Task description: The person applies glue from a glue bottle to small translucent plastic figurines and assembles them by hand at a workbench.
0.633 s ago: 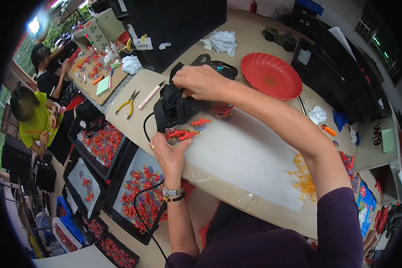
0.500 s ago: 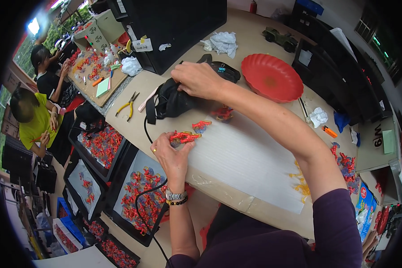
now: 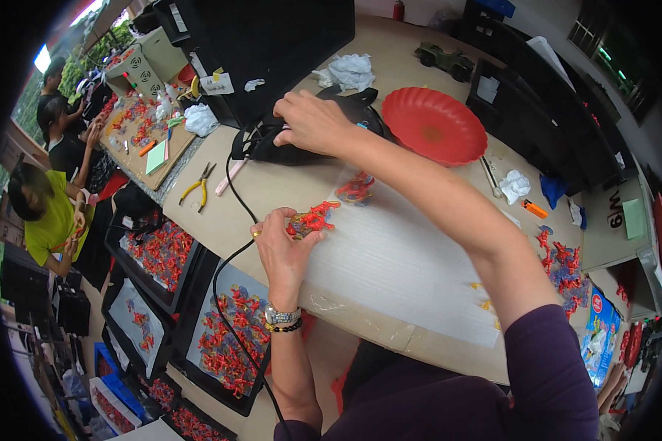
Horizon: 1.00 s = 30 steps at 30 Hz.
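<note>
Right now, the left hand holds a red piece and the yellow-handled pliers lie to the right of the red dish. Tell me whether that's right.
Not quite: the head view shows the yellow-handled pliers lying to the left of the red dish. The left hand does hold a red piece.

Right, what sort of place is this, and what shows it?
Probably a small workshop or factory floor: a black tray holding many similar red-and-purple pieces, yellow-handled pliers on the worktable, and a co-worker in a yellow-green top nearby.
</note>
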### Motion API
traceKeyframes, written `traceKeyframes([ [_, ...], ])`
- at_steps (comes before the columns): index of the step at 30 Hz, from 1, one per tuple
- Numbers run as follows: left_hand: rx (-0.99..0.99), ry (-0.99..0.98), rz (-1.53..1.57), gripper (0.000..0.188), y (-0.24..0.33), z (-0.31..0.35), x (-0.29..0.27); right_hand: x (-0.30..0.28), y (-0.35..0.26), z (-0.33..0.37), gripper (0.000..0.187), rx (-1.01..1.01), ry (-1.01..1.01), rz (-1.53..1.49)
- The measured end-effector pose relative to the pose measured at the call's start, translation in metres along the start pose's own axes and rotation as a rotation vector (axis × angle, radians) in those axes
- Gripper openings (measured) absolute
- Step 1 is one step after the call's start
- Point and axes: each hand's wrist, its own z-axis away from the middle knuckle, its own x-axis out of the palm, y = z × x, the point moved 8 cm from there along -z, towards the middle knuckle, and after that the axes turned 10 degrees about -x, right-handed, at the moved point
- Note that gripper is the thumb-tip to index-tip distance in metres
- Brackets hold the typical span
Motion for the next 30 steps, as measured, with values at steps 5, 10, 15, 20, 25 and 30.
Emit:
traceKeyframes([
  [5,0.138,-0.058,-0.057,0.063,0.007,0.002,0.000,-0.026,-0.019,0.080,0.051,0.056,-0.693,-0.119],
  [10,0.214,-0.111,-0.146,0.058,0.029,-0.005,0.020,-0.002,-0.009,0.136,0.055,0.029,-0.581,-0.114],
  [15,0.246,-0.098,-0.192,0.045,0.031,-0.015,0.022,0.003,-0.010,0.142,0.046,0.161,-0.395,-0.173],
  [20,0.253,-0.188,-0.203,0.039,0.049,-0.021,0.026,-0.007,-0.014,0.150,0.042,0.186,-0.339,-0.164],
  [25,0.237,-0.245,-0.196,0.036,0.071,-0.023,0.032,-0.028,-0.014,0.159,0.042,0.229,-0.274,-0.177],
  [30,0.327,-0.215,-0.266,0.035,0.097,-0.024,0.040,-0.059,-0.005,0.172,0.044,0.360,-0.209,-0.115],
])
